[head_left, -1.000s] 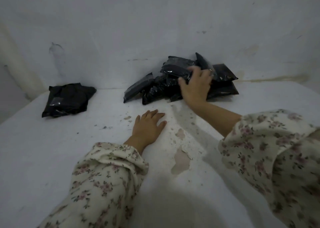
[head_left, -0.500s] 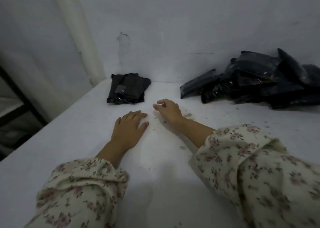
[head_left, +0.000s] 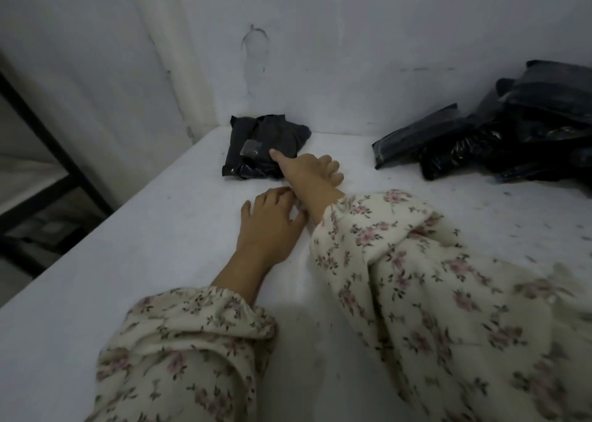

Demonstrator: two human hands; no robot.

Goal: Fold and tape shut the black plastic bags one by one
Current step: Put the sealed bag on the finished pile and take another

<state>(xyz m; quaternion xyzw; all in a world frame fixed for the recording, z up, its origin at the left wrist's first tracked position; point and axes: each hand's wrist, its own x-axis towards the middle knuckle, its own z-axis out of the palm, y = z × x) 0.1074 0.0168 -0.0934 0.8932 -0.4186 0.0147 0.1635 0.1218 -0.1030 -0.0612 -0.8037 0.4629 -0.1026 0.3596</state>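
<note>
A dark shelf frame (head_left: 48,139) stands left of the white bench (head_left: 128,261), which meets a scuffed wall (head_left: 320,37). A taped bag (head_left: 272,133) lies at the back. The left hand (head_left: 269,226) lies flat, grip wide. The right hand (head_left: 310,174), grip loose and empty, perhaps touches the bag with its thumb. A pile (head_left: 512,139) of bags is cut off at the right.

folded matte black plastic bag (head_left: 266,146): 1 | piled glossy black plastic bags (head_left: 499,146): several, uncountable | hands: 2, left hand (head_left: 270,226), right hand (head_left: 309,171) | floral cloth sleeves (head_left: 192,341): 2
</note>
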